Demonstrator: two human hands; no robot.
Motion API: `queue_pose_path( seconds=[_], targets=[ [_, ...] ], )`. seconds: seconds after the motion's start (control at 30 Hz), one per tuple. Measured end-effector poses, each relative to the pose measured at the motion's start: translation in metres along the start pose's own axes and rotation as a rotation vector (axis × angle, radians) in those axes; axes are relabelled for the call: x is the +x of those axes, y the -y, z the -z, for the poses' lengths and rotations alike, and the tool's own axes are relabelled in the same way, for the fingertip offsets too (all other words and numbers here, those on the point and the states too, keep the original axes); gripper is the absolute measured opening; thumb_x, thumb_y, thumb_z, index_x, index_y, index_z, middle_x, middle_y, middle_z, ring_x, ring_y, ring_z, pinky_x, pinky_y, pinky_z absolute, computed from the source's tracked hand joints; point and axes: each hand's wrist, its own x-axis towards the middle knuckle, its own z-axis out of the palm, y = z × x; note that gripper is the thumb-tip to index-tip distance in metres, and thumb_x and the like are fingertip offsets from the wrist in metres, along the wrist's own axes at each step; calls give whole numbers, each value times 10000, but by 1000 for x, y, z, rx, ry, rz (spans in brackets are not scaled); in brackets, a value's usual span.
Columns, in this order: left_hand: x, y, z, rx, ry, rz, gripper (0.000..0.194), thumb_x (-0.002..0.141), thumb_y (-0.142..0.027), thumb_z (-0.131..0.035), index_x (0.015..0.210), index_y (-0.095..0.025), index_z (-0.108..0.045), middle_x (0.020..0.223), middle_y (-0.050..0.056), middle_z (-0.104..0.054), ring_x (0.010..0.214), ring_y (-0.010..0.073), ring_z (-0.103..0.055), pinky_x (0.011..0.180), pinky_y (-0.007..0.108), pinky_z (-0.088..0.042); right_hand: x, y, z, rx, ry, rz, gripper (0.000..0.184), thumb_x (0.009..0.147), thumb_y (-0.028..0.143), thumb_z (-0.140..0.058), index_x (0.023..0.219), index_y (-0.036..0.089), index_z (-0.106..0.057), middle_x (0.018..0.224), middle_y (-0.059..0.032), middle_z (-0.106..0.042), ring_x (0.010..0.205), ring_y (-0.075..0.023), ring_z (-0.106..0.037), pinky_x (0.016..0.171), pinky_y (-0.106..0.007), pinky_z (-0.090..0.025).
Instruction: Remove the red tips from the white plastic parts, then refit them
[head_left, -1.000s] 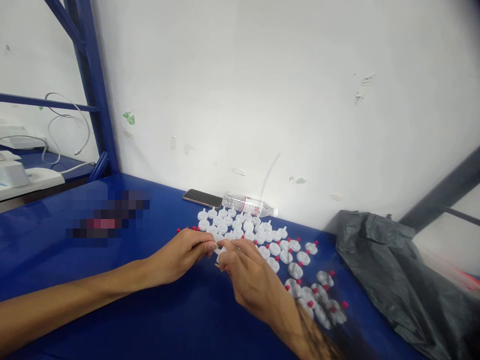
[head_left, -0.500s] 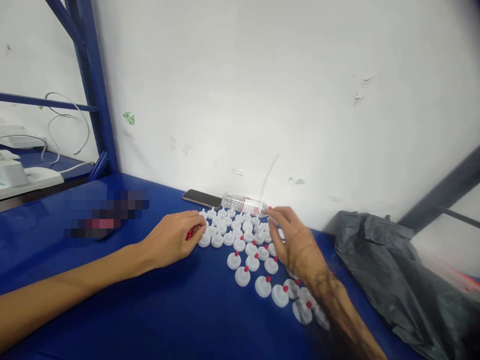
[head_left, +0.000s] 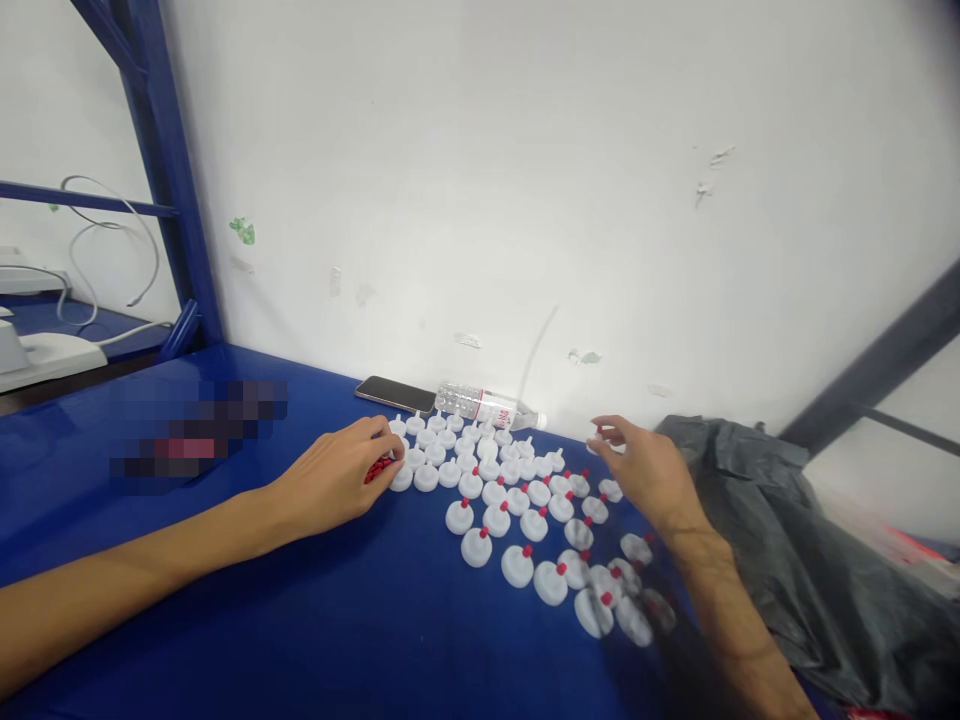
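Observation:
My left hand [head_left: 341, 468] rests on the table with curled fingers around a small pile of red caps [head_left: 380, 468]; its fingertips are close to the nearest white pieces. My right hand [head_left: 646, 468] is held up near the wall at the right, thumb and fingers pinching a white round nozzle piece with a red cap [head_left: 595, 443]. Between the hands lie many white round nozzle pieces. Those at the back left have bare spouts [head_left: 426, 476]. The ones toward the front and right carry red caps on their spouts [head_left: 518, 566].
A phone [head_left: 395, 393] and a clear labelled bottle [head_left: 480, 401] lie along the wall [head_left: 465, 180]. Right of the pieces is a crumpled dark plastic bag [head_left: 757, 540]. A blurred-out dark object [head_left: 199, 440] sits on the blue table [head_left: 360, 620] at left, near a blue metal frame [head_left: 180, 170].
My hands were together at a white piece, then parted. My left hand went back to the red caps. My right hand moved right along the wall, carrying a capped piece.

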Motion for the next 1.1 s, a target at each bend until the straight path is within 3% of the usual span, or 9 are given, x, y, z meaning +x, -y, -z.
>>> queue_pose_path(
  seconds=[0.27, 0.47, 0.63, 0.77, 0.9, 1.1],
  targets=[
    [0, -5, 7, -95, 30, -56, 230, 1014, -262, -450, 1017, -233, -678, 1077, 48, -641, 903, 189, -634, 740, 311, -469, 0, -19, -21, 12, 113, -28, 73, 892, 250, -641, 894, 246, -714, 838, -25, -805, 788, -223, -751, 681, -286, -482],
    [-3, -13, 12, -162, 60, -150, 277, 1047, -280, -408, 1007, -225, -676, 1019, 38, -646, 835, 157, -624, 741, 289, -464, -2, -22, -25, -34, 147, -48, 66, 883, 274, -662, 878, 251, -724, 827, -20, -803, 770, -226, -745, 646, -283, -458],
    [1, -6, 13, -24, 4, -89, 297, 1048, -268, -380, 1021, -217, -671, 1046, 57, -649, 962, 206, -614, 741, 325, -464, -5, -20, -25, -79, 163, -19, 187, 937, 366, -610, 874, 253, -745, 768, -23, -788, 695, -220, -729, 623, -291, -440],
    [3, 0, 17, 92, 38, -53, 257, 1013, -271, -438, 932, -210, -673, 982, 67, -637, 914, 230, -593, 658, 339, -434, -3, -9, -17, -130, 84, 12, 278, 999, 371, -508, 987, 226, -744, 862, -67, -802, 747, -252, -738, 695, -333, -451],
    [0, -4, 19, 133, 83, -95, 189, 974, -283, -495, 900, -206, -651, 955, 74, -624, 863, 231, -579, 614, 341, -401, 0, 12, -8, -138, 30, 93, 322, 1027, 352, -450, 1019, 216, -742, 918, -96, -800, 868, -282, -738, 878, -398, -458],
    [-3, -3, 11, 160, 146, -113, 162, 959, -230, -510, 865, -205, -640, 963, 70, -623, 843, 215, -585, 600, 322, -372, -8, 56, 3, -10, -126, 318, 278, 1045, 331, -456, 977, 231, -706, 954, -58, -792, 896, -236, -712, 1112, -474, -346]
  ],
)
